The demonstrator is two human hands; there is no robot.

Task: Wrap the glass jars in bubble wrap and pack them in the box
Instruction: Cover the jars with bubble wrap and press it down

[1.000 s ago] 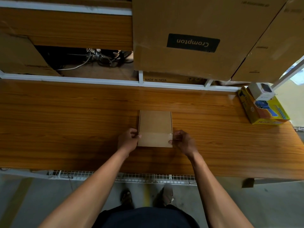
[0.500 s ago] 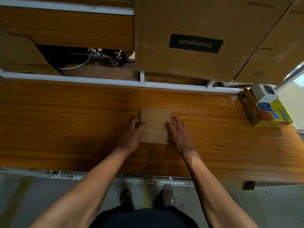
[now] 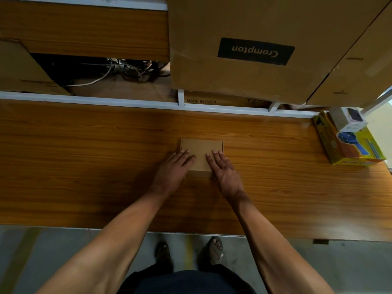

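A small closed brown cardboard box [image 3: 201, 146] lies flat on the wooden table [image 3: 84, 158], near its middle. My left hand [image 3: 172, 169] rests palm down on the box's left side, fingers spread. My right hand [image 3: 222, 168] presses flat on the box's right side, fingers stretched toward the far edge. Neither hand grips anything. No glass jars or bubble wrap are in view.
A yellow carton picturing a blue tape dispenser [image 3: 347, 143] lies at the table's right end, with a small white box [image 3: 347, 119] on top. Large cardboard boxes [image 3: 254, 49] stand behind the table. Tangled cables [image 3: 127, 70] lie in a back compartment.
My hands moved from pinching the box's near flap at its corners to lying flat on top of the box. The box's front flap is now folded down.
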